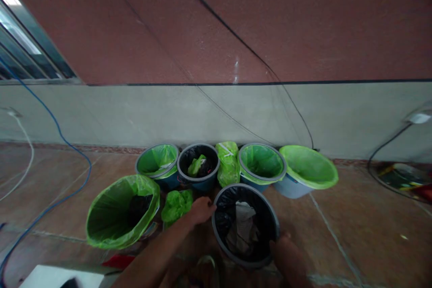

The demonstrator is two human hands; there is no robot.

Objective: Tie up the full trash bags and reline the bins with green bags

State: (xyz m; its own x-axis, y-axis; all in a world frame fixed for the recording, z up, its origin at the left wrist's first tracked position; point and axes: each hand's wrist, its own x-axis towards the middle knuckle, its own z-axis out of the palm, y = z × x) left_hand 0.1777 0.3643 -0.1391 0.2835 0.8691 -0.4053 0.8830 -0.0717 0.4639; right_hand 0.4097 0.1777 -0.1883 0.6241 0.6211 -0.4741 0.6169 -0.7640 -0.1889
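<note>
A trash bin (279, 229) lined with a black bag stands in front of me, with crumpled greyish paper or cloth (243, 225) inside. My left hand (202, 210) is closed at the left side of its rim. On the opposite side my right hand (286, 252), somewhat blurred, closes around the rim, its fingers partly hidden. Just beyond my left wrist sits a bunched green plastic bag (176, 207). Left of that, a wide bin with a green liner (111, 216) leans over, something dark inside it.
Along the wall stand a green-lined bin (157, 159), a black-lined bin (197, 180), a filled green bag (228, 164) and two more green-lined bins (261, 162) (308, 166). A blue cable (62, 137) runs across the floor at left. A white box (60, 276) is at bottom left.
</note>
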